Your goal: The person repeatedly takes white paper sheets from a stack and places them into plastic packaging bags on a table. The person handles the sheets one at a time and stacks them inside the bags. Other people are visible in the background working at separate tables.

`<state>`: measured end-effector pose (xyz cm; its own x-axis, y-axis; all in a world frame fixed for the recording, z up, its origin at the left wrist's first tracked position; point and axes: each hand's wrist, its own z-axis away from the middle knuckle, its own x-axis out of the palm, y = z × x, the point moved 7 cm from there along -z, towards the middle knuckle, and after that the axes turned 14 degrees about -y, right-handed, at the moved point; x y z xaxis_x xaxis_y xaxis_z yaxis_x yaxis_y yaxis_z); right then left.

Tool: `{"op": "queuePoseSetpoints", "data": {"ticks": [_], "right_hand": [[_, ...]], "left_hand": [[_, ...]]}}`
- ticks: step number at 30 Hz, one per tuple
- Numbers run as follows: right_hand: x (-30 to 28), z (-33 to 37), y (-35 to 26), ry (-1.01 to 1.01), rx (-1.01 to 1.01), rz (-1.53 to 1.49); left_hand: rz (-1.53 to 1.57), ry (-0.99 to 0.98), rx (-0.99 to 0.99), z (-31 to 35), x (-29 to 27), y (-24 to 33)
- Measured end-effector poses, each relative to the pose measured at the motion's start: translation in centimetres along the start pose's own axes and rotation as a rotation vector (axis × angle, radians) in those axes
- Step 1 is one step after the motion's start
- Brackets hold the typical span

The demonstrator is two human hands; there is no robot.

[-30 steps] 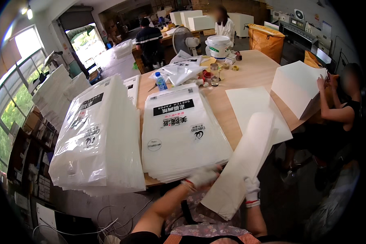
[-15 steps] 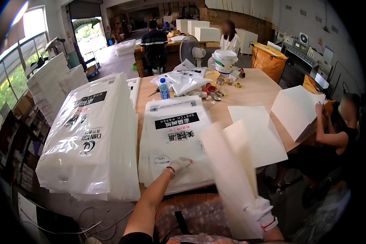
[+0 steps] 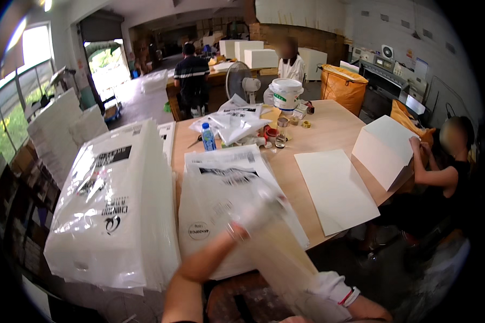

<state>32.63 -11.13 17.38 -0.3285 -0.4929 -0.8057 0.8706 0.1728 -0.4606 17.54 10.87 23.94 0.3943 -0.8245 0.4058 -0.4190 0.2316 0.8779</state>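
Note:
A stack of clear plastic packing bags with black print [image 3: 205, 199] lies on the table before me. My left hand [image 3: 256, 215], in a white glove, is over the right side of these bags, at the upper end of a bundle of large cream paper sheets [image 3: 285, 264]. Motion smears its fingers, so their grip is unclear. Plastic of the top bag is raised and creased around that hand. White-gloved too, my right hand [image 3: 331, 288] grips the lower right edge of the tilted paper bundle, close to my body. Whether the sheets are partly inside the bag, I cannot make out.
A tall pile of packed plastic bags [image 3: 102, 215] stands at left. Flat white paper [image 3: 337, 188] lies at right, near a seated co-worker [image 3: 442, 172] holding large sheets [image 3: 388, 148]. Further back are a water bottle [image 3: 208, 137], a glass [image 3: 281, 134], a bucket [image 3: 285, 97] and a fan [image 3: 237, 81].
My left hand has moved up and right from the bags to the paper bundle. The bundle has swung left and lower over the bags, with my right hand still on it. The top bag's plastic has lifted.

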Motion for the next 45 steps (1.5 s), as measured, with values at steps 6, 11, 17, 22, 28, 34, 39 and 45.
{"op": "queuePoseSetpoints", "data": {"ticks": [6, 11, 17, 22, 28, 34, 39, 45], "right_hand": [[-2.2, -2.3, 7.5, 0.336, 0.473, -0.317], [5.6, -6.4, 12.8, 0.834, 0.352, -0.083], [0.2, -6.8, 8.8, 0.747, 0.050, -0.156], [-1.4, -6.7, 5.0, 0.403, 0.056, -0.030], [3.9, 1.8, 0.7, 0.130, -0.018, 0.036], [8.9, 7.2, -3.0, -0.029, -0.049, -0.083], [7.4, 8.5, 2.0, 0.230, 0.157, -0.114], [10.0, 9.7, 10.1, 0.276, 0.082, -0.221]], "left_hand": [[-1.017, 0.016, -0.363, 3.9, 11.3, -7.9], [-1.387, 0.047, 0.063, 12.2, 9.5, -16.4], [-1.475, 0.469, -0.021, 19.6, -1.7, -9.9], [0.233, 0.929, 0.047, 26.4, -5.8, -11.9], [-0.155, 0.894, -0.210, 34.8, 5.8, -14.0], [-0.155, 0.765, -0.255, 44.2, 8.7, -21.7], [-0.705, 1.066, -0.415, 39.6, 11.4, -13.5], [-0.907, 0.996, -0.213, 35.5, 12.0, -11.1]]}}
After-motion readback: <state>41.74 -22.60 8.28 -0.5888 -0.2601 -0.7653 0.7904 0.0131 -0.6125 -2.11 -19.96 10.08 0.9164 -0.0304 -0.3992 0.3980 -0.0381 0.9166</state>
